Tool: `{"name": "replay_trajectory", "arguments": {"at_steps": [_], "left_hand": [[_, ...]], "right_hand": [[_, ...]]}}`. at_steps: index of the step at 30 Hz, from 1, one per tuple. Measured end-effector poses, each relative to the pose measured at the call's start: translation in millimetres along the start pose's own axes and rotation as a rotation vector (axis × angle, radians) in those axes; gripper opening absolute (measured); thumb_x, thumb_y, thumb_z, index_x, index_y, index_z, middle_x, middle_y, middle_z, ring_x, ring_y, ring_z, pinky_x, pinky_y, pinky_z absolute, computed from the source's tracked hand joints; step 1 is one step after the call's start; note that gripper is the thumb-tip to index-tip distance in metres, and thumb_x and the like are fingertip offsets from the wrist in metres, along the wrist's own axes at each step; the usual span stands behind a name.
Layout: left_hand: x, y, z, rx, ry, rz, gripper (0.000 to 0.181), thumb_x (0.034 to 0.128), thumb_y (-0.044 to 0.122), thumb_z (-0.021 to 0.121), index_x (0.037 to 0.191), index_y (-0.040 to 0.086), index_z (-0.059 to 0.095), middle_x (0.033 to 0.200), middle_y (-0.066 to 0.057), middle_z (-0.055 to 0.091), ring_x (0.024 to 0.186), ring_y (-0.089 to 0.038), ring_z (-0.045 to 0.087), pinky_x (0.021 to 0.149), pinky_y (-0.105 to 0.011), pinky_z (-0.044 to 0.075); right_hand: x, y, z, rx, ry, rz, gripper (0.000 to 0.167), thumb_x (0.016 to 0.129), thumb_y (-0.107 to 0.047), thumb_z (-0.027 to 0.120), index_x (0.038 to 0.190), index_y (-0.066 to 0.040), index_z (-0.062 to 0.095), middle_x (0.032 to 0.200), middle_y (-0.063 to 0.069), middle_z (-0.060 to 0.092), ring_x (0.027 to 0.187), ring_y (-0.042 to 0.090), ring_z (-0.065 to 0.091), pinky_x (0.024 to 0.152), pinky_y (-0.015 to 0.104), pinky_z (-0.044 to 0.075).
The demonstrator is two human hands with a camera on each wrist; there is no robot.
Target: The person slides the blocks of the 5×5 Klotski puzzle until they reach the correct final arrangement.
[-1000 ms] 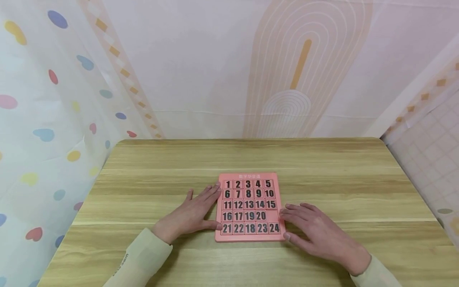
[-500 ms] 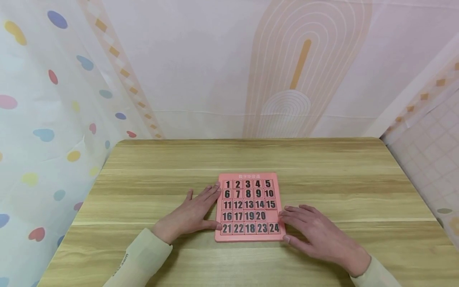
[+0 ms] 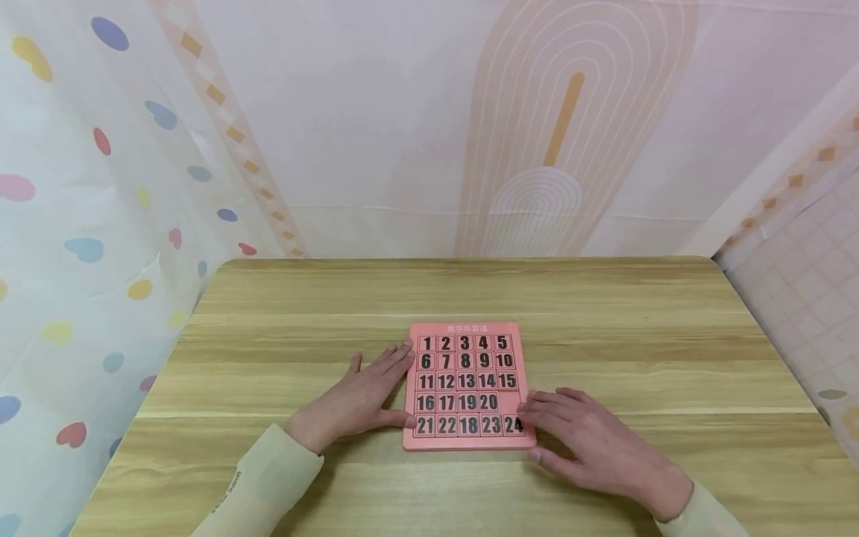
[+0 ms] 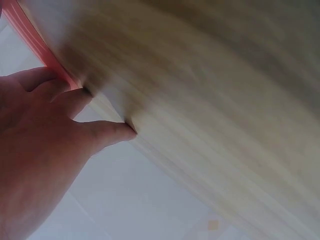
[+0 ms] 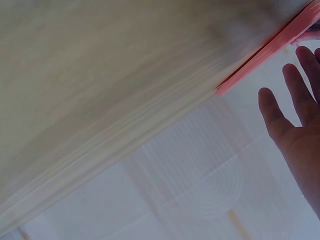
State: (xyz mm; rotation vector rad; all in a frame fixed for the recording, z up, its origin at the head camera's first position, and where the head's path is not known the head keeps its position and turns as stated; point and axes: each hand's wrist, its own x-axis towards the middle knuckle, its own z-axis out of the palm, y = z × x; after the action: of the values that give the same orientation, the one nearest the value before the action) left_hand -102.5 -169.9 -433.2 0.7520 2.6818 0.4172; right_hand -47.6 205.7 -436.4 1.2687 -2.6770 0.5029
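A pink sliding number puzzle [image 3: 429,329] lies flat on the table, its black-numbered tiles in five rows. The gap [image 3: 508,403] is at the right end of the fourth row, after 16, 17, 19 and 20. Below it, the bottom row reads 21, 22, 18, 23, 24. My left hand [image 3: 352,401] rests spread at the left edge, thumb low and fingers higher up. From the right, my right hand [image 3: 604,444] reaches over the frame, fingertips by the 24 tile [image 3: 511,425]. In the right wrist view its fingers look extended beside the puzzle [image 5: 270,52].
The wood-grain table [image 3: 335,291] extends around the puzzle on all sides. A patterned cloth [image 3: 376,112] hangs behind its back edge, and a spotted cloth [image 3: 101,321] hangs at the left.
My right hand has shifted slightly left and down, its fingertips moving from the frame's right rim over toward the 24 tile. The left hand and the tiles stay put.
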Motion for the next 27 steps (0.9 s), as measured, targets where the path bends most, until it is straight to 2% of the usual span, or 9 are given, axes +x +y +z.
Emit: {"name": "replay_trajectory", "arguments": {"at_steps": [20,27], "left_hand": [[0.1,-0.9,-0.5,0.007,0.0,0.012,0.104,0.0889,0.064,0.07,0.162,0.002,0.029,0.172,-0.012,0.017,0.157,-0.035,0.018,0.118,-0.075,0.012],[-1.1,-0.9,-0.9,0.005,0.003,0.014,0.104,0.0889,0.064,0.07,0.162,0.002,0.029,0.172,-0.012,0.017,0.157,-0.036,0.018,0.118,-0.075,0.011]], "right_hand": [[2.5,-2.8,1.9,-0.011,-0.003,-0.03,0.046,0.096,-0.043,0.072,0.132,-0.014,0.071,0.136,-0.002,0.069,0.127,0.021,0.063,0.107,0.052,0.049],[12.8,-7.9,3.0,-0.013,-0.072,-0.052,0.055,0.102,-0.051,0.061,0.143,-0.014,0.063,0.146,0.001,0.061,0.137,0.022,0.056,0.112,0.05,0.045]]}}
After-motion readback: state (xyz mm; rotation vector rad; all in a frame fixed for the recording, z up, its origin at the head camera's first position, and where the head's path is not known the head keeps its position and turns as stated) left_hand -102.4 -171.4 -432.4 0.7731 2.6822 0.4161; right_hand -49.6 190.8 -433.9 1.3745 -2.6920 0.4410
